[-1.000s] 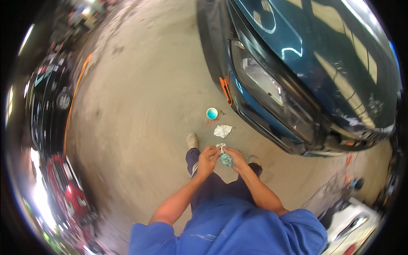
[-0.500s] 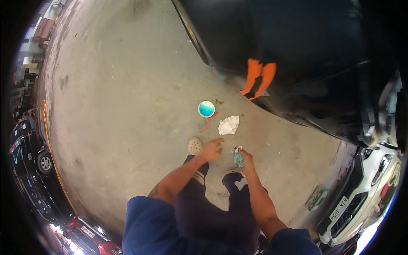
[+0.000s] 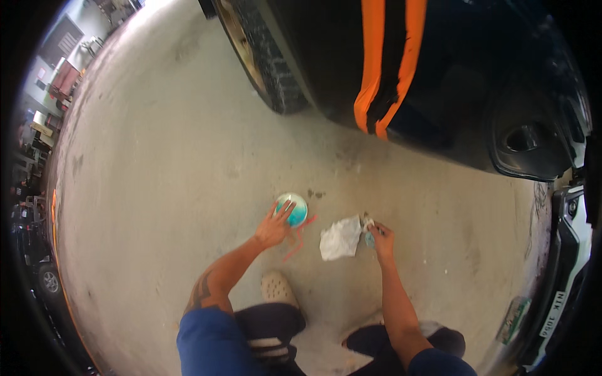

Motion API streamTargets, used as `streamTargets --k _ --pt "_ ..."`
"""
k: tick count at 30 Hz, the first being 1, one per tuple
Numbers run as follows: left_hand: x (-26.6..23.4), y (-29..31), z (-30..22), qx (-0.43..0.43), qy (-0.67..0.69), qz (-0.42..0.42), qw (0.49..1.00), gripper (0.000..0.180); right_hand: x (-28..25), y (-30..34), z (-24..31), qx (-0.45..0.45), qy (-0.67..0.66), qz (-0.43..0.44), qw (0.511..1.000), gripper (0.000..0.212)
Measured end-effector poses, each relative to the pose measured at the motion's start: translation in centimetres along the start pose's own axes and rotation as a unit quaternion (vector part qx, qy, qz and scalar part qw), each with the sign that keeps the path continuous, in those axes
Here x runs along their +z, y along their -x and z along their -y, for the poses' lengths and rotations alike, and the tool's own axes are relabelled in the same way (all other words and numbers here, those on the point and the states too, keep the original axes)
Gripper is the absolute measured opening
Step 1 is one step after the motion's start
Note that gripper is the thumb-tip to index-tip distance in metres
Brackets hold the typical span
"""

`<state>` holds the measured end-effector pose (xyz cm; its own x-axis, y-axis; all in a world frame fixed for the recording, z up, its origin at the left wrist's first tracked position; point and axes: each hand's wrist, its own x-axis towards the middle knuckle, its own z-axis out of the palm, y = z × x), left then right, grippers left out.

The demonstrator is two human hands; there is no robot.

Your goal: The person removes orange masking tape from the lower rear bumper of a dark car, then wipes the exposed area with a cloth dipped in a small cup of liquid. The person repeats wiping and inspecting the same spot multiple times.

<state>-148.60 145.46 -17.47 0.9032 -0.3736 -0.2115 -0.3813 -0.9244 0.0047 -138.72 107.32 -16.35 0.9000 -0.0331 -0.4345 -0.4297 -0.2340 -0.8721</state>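
My left hand (image 3: 273, 227) reaches over a round white tub (image 3: 305, 219) with blue-green contents, its fingers spread across the near left part. Whether the fingertips touch the rim or the contents I cannot tell. Pinched in my right hand (image 3: 382, 240) is a crumpled rag (image 3: 369, 240), pale and greenish, partly hidden by the fingers. Beside it on the floor lies a creased white cloth or paper sheet (image 3: 339, 239). A thin red strip (image 3: 295, 244) lies crookedly on the concrete between the tub and my left foot.
A dark car body (image 3: 464, 94) with two orange stripes (image 3: 372, 62) overhangs the floor ahead, its tyre (image 3: 269, 69) at the upper middle. A white vehicle (image 3: 564, 250) stands at the right edge, near a green flat piece (image 3: 515, 321). More vehicles line the left edge.
My left hand has moved forward and left, from above my foot to the tub. My right hand has shifted right, still holding the rag. The view has moved, showing more of the striped car.
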Motion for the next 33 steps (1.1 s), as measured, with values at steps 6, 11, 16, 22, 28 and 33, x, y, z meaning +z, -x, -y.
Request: streamTargets --k 6,11,16,22,28,33 --pt "1.0 -0.8 -0.1 -0.042 0.008 -0.075 0.996 0.043 -0.7 -2.5 -2.3 -0.036 -0.105 -0.003 0.994 0.028" --pt "-0.4 -1.0 -0.9 -0.053 -0.053 -0.010 0.997 0.044 -1.6 -3.8 -2.0 -0.068 -0.040 -0.007 0.997 0.029" --pt "-0.4 -1.7 -0.3 -0.014 -0.083 0.009 0.996 0.045 -2.9 -4.8 -1.7 -0.055 -0.074 0.000 0.996 0.029" --pt "1.9 -1.2 0.7 -0.026 -0.036 0.002 0.999 0.054 -4.4 -5.4 -2.8 -0.036 -0.023 0.016 0.999 0.026" --pt "1.0 -0.3 0.9 -0.057 -0.066 -0.070 0.994 0.055 -3.7 -4.9 -2.5 0.019 -0.148 0.039 0.988 0.028" --pt "0.8 -0.5 0.4 -0.059 -0.050 -0.032 0.996 0.051 -2.8 -4.7 -1.0 0.009 -0.182 0.046 0.982 0.030"
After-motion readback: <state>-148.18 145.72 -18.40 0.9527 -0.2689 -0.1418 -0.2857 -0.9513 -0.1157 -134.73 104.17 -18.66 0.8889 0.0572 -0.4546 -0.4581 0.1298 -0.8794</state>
